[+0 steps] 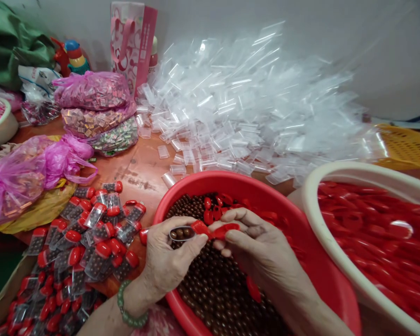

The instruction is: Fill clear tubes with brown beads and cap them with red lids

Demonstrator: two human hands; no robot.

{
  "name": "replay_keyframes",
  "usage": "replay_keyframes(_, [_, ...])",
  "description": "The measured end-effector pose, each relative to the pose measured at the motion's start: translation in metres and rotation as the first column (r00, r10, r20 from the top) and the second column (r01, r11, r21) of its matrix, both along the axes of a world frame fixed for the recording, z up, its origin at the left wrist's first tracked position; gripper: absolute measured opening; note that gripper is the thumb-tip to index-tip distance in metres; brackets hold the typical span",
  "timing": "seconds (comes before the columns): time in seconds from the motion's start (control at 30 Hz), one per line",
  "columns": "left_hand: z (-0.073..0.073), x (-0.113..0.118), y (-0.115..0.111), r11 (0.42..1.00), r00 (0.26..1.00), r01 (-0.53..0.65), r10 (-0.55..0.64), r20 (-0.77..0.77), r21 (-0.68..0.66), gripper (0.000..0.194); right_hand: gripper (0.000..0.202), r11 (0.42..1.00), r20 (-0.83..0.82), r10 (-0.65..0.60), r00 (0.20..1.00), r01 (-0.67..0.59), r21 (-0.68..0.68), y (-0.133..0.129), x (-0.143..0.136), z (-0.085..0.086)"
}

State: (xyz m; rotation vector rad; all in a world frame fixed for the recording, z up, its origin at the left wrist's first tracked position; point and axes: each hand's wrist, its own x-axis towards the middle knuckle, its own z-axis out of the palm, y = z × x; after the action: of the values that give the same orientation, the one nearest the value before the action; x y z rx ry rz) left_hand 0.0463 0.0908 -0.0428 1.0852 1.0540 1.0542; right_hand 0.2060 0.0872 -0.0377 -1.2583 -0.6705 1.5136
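Note:
Above the red basin (238, 176), my left hand (170, 259) is closed round a small clear plastic case (182, 233). Its open end faces me and brown balls show inside. My right hand (266, 249) pinches a red plastic cap (227, 229) between thumb and fingers. Another red piece (200, 227) sits at my left thumb and fingertips, close to the cap; I cannot tell whether the two are joined. Under both hands lie many brown balls (210, 294) with loose red caps among them. A green bead bracelet (128, 305) circles my left wrist.
Filled cases with red caps (70, 252) are heaped at left. Empty clear cases (224, 116) pile up against the wall. A cream tub (311, 200) of red parts stands right. Pink bags (94, 91), a gift bag (128, 42) and a yellow basket (409, 144) stand behind.

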Motion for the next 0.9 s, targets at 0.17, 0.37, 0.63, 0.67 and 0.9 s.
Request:
replay_keyframes(0.17, [0.001,0.003,0.002,0.999,0.999,0.032,-0.032,-0.028,0.027,0.022,0.020,0.958,0.436,-0.056,0.898,-0.076,0.278,0.002,-0.005,0.001])
replay_keyframes(0.37, [-0.002,0.003,0.004,0.999,0.999,0.025,-0.027,0.033,0.048,0.014,0.040,0.721,0.774,-0.099,0.626,-0.491,0.489,0.001,-0.002,0.002])
replay_keyframes(0.63, [-0.006,0.004,0.003,0.992,1.000,-0.006,0.004,0.013,0.123,0.007,0.044,0.691,0.799,-0.015,0.601,-0.571,0.443,0.001,-0.001,0.002])
replay_keyframes(0.67, [-0.007,0.004,0.003,0.992,1.000,-0.003,0.003,0.002,0.129,0.007,0.043,0.690,0.797,0.003,0.604,-0.577,0.436,0.001,0.000,0.002])
replay_keyframes(0.9, [-0.005,0.004,0.006,0.999,0.999,0.034,-0.034,-0.006,-0.007,0.015,0.032,0.724,0.798,-0.004,0.603,-0.548,0.418,0.002,0.008,0.003])
